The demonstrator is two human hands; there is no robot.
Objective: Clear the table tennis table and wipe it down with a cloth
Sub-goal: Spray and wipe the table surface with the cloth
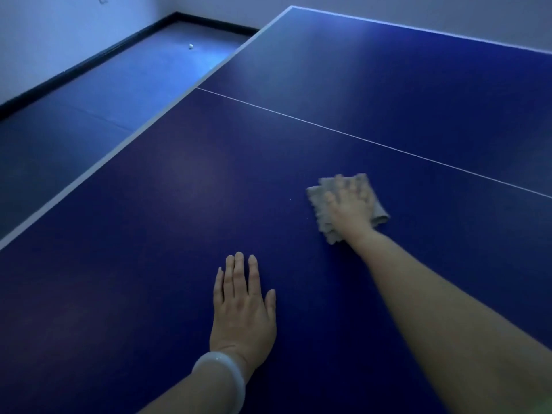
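Observation:
The dark blue table tennis table (149,264) fills most of the head view, with a thin white centre line running across it. My right hand (348,204) presses flat on a grey folded cloth (321,213) lying on the table right of centre; the hand is motion-blurred. My left hand (242,306) rests palm down on the bare tabletop near me, fingers together and holding nothing. A pale bangle sits on my left wrist.
The table's white left edge (98,165) runs diagonally toward the far corner. Beyond it is blue floor with a small white ball (191,46) near the wall and a black skirting board (74,70).

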